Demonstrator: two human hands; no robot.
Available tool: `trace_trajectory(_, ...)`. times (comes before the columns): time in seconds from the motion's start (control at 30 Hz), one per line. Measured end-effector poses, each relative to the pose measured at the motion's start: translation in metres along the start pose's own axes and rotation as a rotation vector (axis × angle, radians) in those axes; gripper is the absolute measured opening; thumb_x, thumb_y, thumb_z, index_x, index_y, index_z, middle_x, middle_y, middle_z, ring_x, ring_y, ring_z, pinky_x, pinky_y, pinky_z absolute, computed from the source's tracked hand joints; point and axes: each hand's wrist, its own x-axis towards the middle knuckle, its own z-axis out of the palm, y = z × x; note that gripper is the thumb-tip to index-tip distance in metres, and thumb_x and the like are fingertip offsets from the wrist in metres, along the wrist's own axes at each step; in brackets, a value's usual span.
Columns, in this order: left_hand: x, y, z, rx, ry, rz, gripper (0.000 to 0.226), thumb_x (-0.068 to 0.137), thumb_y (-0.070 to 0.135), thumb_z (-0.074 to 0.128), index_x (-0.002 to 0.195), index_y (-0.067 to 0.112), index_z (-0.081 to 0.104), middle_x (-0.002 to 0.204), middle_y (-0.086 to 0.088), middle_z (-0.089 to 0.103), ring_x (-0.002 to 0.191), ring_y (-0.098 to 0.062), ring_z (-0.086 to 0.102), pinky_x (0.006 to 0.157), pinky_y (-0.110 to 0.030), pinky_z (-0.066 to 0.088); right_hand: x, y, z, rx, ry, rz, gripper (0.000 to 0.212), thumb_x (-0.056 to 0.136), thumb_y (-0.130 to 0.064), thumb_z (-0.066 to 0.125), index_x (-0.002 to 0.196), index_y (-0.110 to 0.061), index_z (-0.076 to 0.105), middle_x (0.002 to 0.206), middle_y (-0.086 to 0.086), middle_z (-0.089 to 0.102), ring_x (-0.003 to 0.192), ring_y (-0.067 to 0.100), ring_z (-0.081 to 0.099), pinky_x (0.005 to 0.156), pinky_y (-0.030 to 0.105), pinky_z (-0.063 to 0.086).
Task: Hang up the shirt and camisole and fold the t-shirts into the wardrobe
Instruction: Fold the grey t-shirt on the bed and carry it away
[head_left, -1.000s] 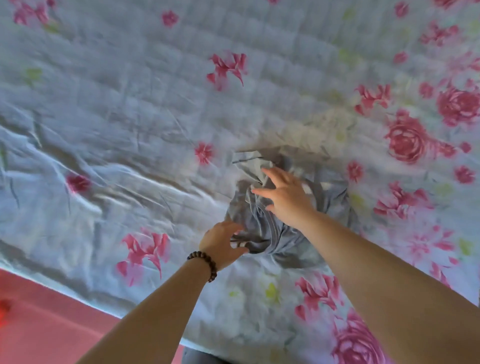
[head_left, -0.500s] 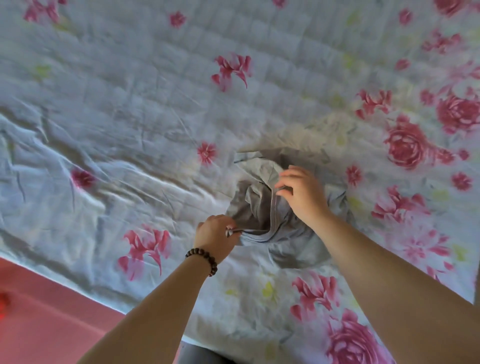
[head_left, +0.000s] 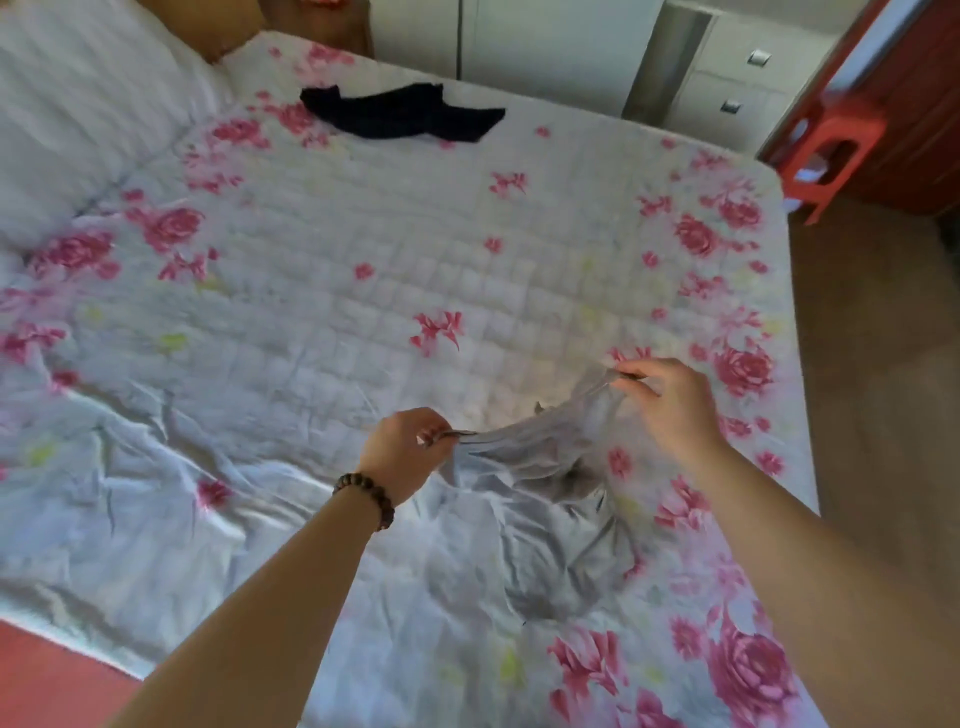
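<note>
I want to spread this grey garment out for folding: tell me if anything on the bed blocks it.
Nothing visible does. The left hand and right hand pinch the grey garment; the black garment lies apart, near the far edge of the bed.

You're looking down at a white quilted bedspread (head_left: 322, 291) that's sporting pink roses and lying pretty wrinkled along the near edge. A white pillow (head_left: 78, 104) is sitting at the far left. Off past the bed's far right corner, a red plastic stool (head_left: 831, 150) is standing on the wooden floor (head_left: 872, 364), with white drawers (head_left: 748, 78) showing further back.
</note>
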Motion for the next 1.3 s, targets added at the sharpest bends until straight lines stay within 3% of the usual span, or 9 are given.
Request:
trace_trajectory(0.07, 0.003, 0.025, -0.029, -0.034, 0.025, 0.083, 0.006, 0.083, 0.015, 0.068, 0.078, 0.017, 0.070, 0.071, 0.010, 0.063, 0.075, -0.012, 0.059, 0.060, -0.008, 0.038, 0.008, -0.018, -0.032, 0.000, 0.030, -0.018, 0.014, 0.083, -0.012, 0.070, 0.095, -0.007, 0.075, 0.094, 0.007, 0.073, 0.087, 0.020, 0.065, 0.075, 0.019, 0.040)
trace_trajectory(0.2, 0.008, 0.078, -0.084, -0.053, 0.099, 0.202, 0.008, 0.084, 0.018, 0.069, 0.077, 0.020, 0.068, 0.078, 0.007, 0.065, 0.078, -0.006, 0.057, 0.061, -0.003, 0.035, 0.022, -0.059, -0.090, 0.076, 0.105, -0.037, 0.018, 0.084, -0.010, 0.068, 0.100, -0.003, 0.073, 0.098, 0.009, 0.072, 0.089, 0.016, 0.062, 0.081, 0.019, 0.040)
trace_trajectory(0.4, 0.009, 0.147, -0.155, -0.015, 0.186, 0.341, 0.011, 0.089, 0.026, 0.065, 0.081, 0.019, 0.066, 0.079, 0.006, 0.064, 0.073, -0.007, 0.057, 0.063, -0.020, 0.043, 0.034, -0.117, -0.157, 0.112, 0.245, -0.144, 0.020, 0.083, -0.006, 0.069, 0.102, 0.002, 0.071, 0.100, 0.012, 0.070, 0.090, 0.014, 0.058, 0.081, 0.013, 0.036)
trace_trajectory(0.53, 0.001, 0.178, -0.190, 0.042, 0.196, 0.442, 0.006, 0.085, 0.020, 0.070, 0.089, 0.018, 0.066, 0.077, 0.004, 0.060, 0.069, -0.007, 0.052, 0.063, -0.021, 0.041, 0.036, -0.137, -0.180, 0.150, 0.306, -0.176, 0.020, 0.083, -0.006, 0.068, 0.102, 0.000, 0.072, 0.092, 0.003, 0.068, 0.089, 0.014, 0.060, 0.078, 0.007, 0.040)
trace_trajectory(0.63, -0.001, 0.186, -0.205, 0.115, 0.195, 0.472, 0.023, 0.079, 0.015, 0.076, 0.098, 0.017, 0.063, 0.079, 0.006, 0.057, 0.071, -0.007, 0.051, 0.062, -0.016, 0.040, 0.034, -0.142, -0.186, 0.159, 0.333, -0.171, 0.020, 0.083, -0.007, 0.070, 0.101, -0.001, 0.072, 0.088, -0.003, 0.064, 0.085, 0.012, 0.061, 0.073, -0.002, 0.037)
trace_trajectory(0.8, 0.003, 0.189, -0.207, -0.007, 0.280, 0.439, 0.021, 0.074, 0.015, 0.080, 0.076, 0.018, 0.060, 0.073, 0.005, 0.059, 0.065, -0.006, 0.053, 0.061, -0.015, 0.040, 0.033, -0.141, -0.191, 0.184, 0.336, -0.187, 0.018, 0.079, -0.003, 0.072, 0.097, 0.000, 0.073, 0.084, -0.003, 0.064, 0.064, -0.016, 0.056, 0.068, -0.001, 0.038)
trace_trajectory(0.97, 0.017, 0.195, -0.210, -0.104, 0.273, 0.429, 0.012, 0.075, 0.017, 0.080, 0.079, 0.011, 0.070, 0.078, 0.005, 0.066, 0.068, -0.006, 0.057, 0.059, -0.008, 0.044, 0.044, -0.131, -0.198, 0.227, 0.259, -0.139, 0.022, 0.077, -0.007, 0.076, 0.099, -0.007, 0.073, 0.088, 0.006, 0.070, 0.078, 0.009, 0.061, 0.070, 0.003, 0.042)
trace_trajectory(1.1, 0.042, 0.205, -0.217, -0.128, 0.227, 0.409, 0.010, 0.078, 0.019, 0.077, 0.086, 0.015, 0.074, 0.081, 0.004, 0.069, 0.070, -0.004, 0.061, 0.061, -0.010, 0.045, 0.066, -0.126, -0.202, 0.214, 0.177, -0.103, 0.024, 0.073, -0.008, 0.079, 0.097, -0.006, 0.073, 0.088, 0.006, 0.069, 0.071, 0.001, 0.059, 0.067, 0.004, 0.043)
trace_trajectory(1.3, 0.097, 0.215, -0.224, -0.081, 0.107, 0.304, 0.016, 0.077, 0.023, 0.078, 0.089, 0.013, 0.075, 0.084, -0.004, 0.072, 0.073, -0.015, 0.063, 0.062, -0.020, 0.054, 0.109, -0.107, -0.199, 0.224, 0.066, -0.023, 0.018, 0.076, -0.007, 0.077, 0.093, -0.003, 0.072, 0.089, 0.007, 0.070, 0.085, 0.012, 0.063, 0.072, 0.006, 0.043)
